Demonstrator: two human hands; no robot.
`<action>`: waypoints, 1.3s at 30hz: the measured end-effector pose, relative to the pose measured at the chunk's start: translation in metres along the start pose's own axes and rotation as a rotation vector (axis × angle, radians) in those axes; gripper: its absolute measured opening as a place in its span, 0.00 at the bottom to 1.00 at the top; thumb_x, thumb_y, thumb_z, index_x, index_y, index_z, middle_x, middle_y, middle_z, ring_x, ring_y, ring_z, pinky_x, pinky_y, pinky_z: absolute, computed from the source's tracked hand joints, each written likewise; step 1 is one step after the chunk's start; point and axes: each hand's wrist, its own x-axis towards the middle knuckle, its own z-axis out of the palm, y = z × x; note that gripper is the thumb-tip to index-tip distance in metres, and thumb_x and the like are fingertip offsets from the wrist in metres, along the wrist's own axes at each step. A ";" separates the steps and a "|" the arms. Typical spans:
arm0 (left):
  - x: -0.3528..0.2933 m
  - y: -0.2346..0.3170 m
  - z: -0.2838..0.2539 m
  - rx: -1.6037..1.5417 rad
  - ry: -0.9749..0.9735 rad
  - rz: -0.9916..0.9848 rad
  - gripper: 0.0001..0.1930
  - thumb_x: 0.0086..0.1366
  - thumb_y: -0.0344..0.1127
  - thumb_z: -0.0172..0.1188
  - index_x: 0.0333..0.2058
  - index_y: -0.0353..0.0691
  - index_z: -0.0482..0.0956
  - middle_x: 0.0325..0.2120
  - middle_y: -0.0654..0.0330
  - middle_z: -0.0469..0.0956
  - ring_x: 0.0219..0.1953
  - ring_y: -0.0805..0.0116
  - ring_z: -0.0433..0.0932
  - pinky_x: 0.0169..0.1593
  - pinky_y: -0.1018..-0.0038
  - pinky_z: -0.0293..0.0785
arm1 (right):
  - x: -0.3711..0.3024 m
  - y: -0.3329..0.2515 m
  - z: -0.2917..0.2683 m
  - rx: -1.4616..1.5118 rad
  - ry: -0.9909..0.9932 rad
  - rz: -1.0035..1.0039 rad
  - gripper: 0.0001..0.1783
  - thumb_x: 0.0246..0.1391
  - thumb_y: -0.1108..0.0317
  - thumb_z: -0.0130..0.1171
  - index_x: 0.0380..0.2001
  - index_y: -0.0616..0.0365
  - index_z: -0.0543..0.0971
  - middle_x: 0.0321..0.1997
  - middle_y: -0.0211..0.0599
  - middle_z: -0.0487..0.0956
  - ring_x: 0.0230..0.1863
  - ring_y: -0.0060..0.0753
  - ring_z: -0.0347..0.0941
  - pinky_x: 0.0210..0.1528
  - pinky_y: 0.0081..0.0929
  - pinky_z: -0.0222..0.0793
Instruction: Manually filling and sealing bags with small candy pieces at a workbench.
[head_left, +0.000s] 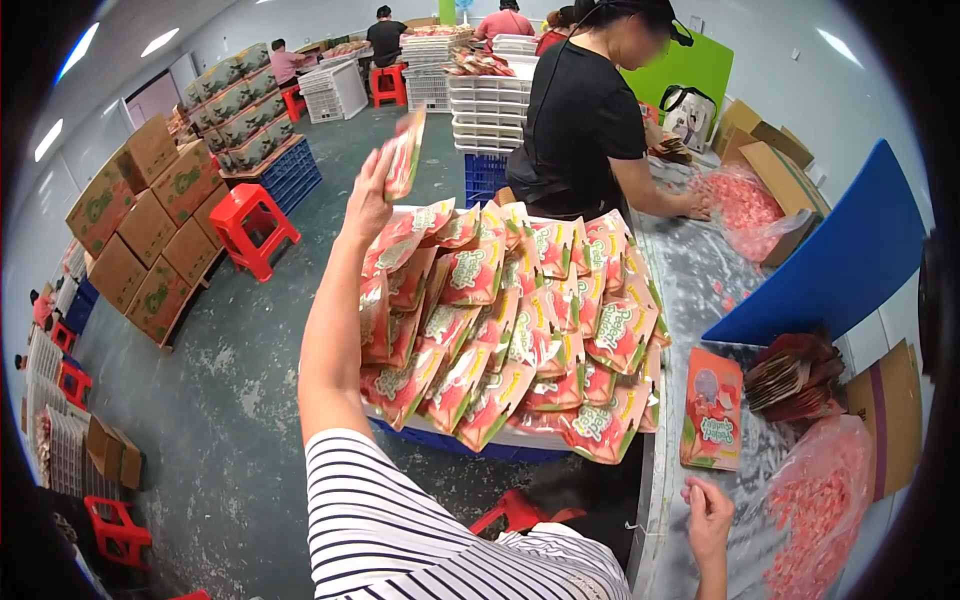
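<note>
My left hand (372,195) is raised at the far left corner of a heap of filled candy pouches (470,272), gripping one red and pink pouch (405,158) that is blurred by motion. The heaped pouches stand in slanting rows on a white tray above a blue crate (480,447). On the metal table, my right hand (710,515) is closed, thumb and fingers together; what is in them, if anything, I cannot make out. Just beyond it lies a single pouch (711,410). Right of that hand, a clear bag of pink wrapped candies (822,510) spills open.
A stack of empty pouches (797,380) lies beside a blue divider board (835,255). Past it, a co-worker in black (585,115) reaches toward another candy bag (740,205). Left are a red stool (250,228) and stacked cartons (150,230). White trays (487,118) stand behind the heap.
</note>
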 end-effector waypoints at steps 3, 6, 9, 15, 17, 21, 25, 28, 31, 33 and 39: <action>-0.048 -0.068 0.047 -0.070 -0.548 -0.158 0.23 0.64 0.31 0.46 0.59 0.46 0.66 0.52 0.41 0.72 0.54 0.43 0.70 0.60 0.57 0.64 | -0.013 0.020 -0.011 -0.062 -0.010 0.074 0.10 0.59 0.74 0.51 0.38 0.70 0.78 0.33 0.42 0.80 0.31 0.29 0.79 0.35 0.24 0.74; -0.082 -0.072 0.065 -0.044 -0.619 -0.443 0.20 0.67 0.36 0.42 0.56 0.44 0.71 0.48 0.41 0.75 0.56 0.46 0.70 0.60 0.58 0.63 | -0.028 0.033 -0.018 0.000 0.024 0.220 0.11 0.60 0.72 0.52 0.38 0.70 0.78 0.32 0.40 0.80 0.31 0.26 0.77 0.35 0.23 0.73; -0.060 -0.013 0.088 -0.572 -0.557 -0.412 0.21 0.68 0.43 0.48 0.57 0.43 0.71 0.51 0.51 0.75 0.53 0.59 0.73 0.59 0.67 0.65 | -0.052 0.045 -0.026 -0.064 0.156 0.323 0.11 0.60 0.71 0.52 0.38 0.69 0.78 0.30 0.39 0.80 0.31 0.26 0.76 0.36 0.23 0.72; -0.042 -0.003 0.055 -0.497 -0.620 -0.330 0.23 0.69 0.42 0.51 0.60 0.40 0.66 0.52 0.44 0.72 0.54 0.48 0.71 0.57 0.66 0.66 | -0.081 0.088 -0.032 -0.245 0.222 0.321 0.10 0.58 0.70 0.54 0.37 0.68 0.79 0.27 0.43 0.79 0.28 0.27 0.75 0.32 0.24 0.69; -0.016 0.040 0.065 0.220 -0.564 -0.130 0.18 0.66 0.31 0.46 0.53 0.31 0.70 0.54 0.40 0.69 0.53 0.44 0.70 0.57 0.64 0.67 | -0.107 0.113 -0.031 -0.159 0.295 0.414 0.10 0.57 0.69 0.55 0.36 0.67 0.79 0.26 0.46 0.79 0.25 0.31 0.76 0.30 0.27 0.70; -0.009 0.260 0.096 -0.292 -0.601 0.344 0.20 0.63 0.24 0.54 0.54 0.34 0.70 0.52 0.46 0.71 0.54 0.51 0.71 0.57 0.68 0.67 | -0.144 0.144 -0.025 0.213 0.455 0.783 0.12 0.59 0.66 0.55 0.34 0.66 0.79 0.25 0.38 0.80 0.20 0.23 0.74 0.24 0.23 0.72; -0.086 0.434 0.116 -0.572 -0.803 0.664 0.25 0.58 0.32 0.64 0.53 0.30 0.69 0.52 0.41 0.71 0.54 0.46 0.70 0.57 0.60 0.65 | -0.163 0.138 -0.015 0.311 0.631 0.696 0.13 0.60 0.64 0.54 0.34 0.65 0.79 0.26 0.34 0.80 0.20 0.18 0.73 0.21 0.19 0.72; -0.164 0.502 0.147 -0.439 -0.892 0.875 0.38 0.54 0.49 0.67 0.57 0.31 0.65 0.56 0.38 0.66 0.58 0.41 0.64 0.62 0.60 0.61 | -0.161 0.135 -0.011 0.387 0.685 0.654 0.13 0.61 0.64 0.54 0.34 0.66 0.79 0.26 0.34 0.79 0.20 0.17 0.71 0.20 0.18 0.70; -0.208 0.528 0.159 -0.298 -1.008 0.929 0.45 0.51 0.53 0.68 0.61 0.32 0.61 0.56 0.37 0.64 0.60 0.41 0.61 0.64 0.60 0.58 | -0.164 0.137 -0.010 0.440 0.719 0.621 0.13 0.61 0.65 0.54 0.37 0.65 0.79 0.27 0.35 0.80 0.21 0.18 0.73 0.21 0.19 0.72; -0.220 0.527 0.168 -0.248 -1.138 0.908 0.46 0.49 0.53 0.69 0.61 0.33 0.61 0.55 0.37 0.65 0.59 0.40 0.62 0.63 0.60 0.58 | -0.166 0.140 -0.008 0.450 0.722 0.583 0.12 0.62 0.66 0.53 0.38 0.65 0.79 0.27 0.35 0.80 0.21 0.18 0.73 0.22 0.19 0.73; -0.217 0.512 0.185 -0.573 -1.161 0.886 0.36 0.49 0.44 0.70 0.55 0.34 0.69 0.46 0.46 0.74 0.51 0.48 0.72 0.55 0.62 0.68 | -0.168 0.142 -0.007 0.443 0.707 0.491 0.12 0.62 0.67 0.52 0.38 0.66 0.78 0.28 0.36 0.80 0.22 0.19 0.74 0.23 0.18 0.73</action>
